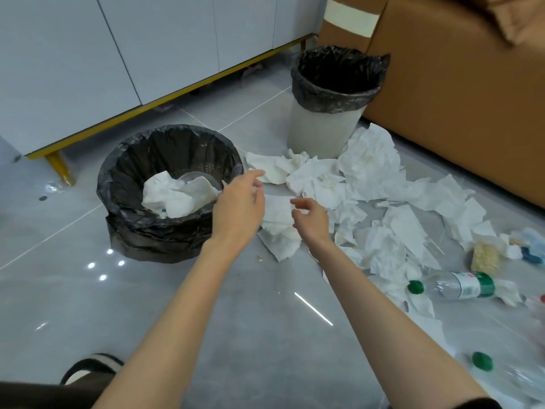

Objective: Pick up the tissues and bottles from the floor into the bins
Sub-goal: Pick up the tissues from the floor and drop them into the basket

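Several crumpled white tissues (368, 184) lie spread over the grey floor between the two bins and the sofa. A low black-lined bin (138, 184) on the left holds a few tissues and a clear cup. A taller white bin (321, 128) with a black liner stands behind the pile. My left hand (239, 205) hovers beside the low bin's right rim, fingers loosely spread, holding nothing. My right hand (309, 216) hangs just above a tissue (280, 231) on the floor, fingers loosely curled and empty. A clear bottle (460, 286) with a green cap lies at the right.
A tan sofa (460, 98) borders the right side. White cabinets on yellow legs (56, 163) run along the back left. A second green-capped bottle (483, 361), a snack packet (485, 256) and blue items lie at the far right. My slippered foot (88, 367) is at bottom left.
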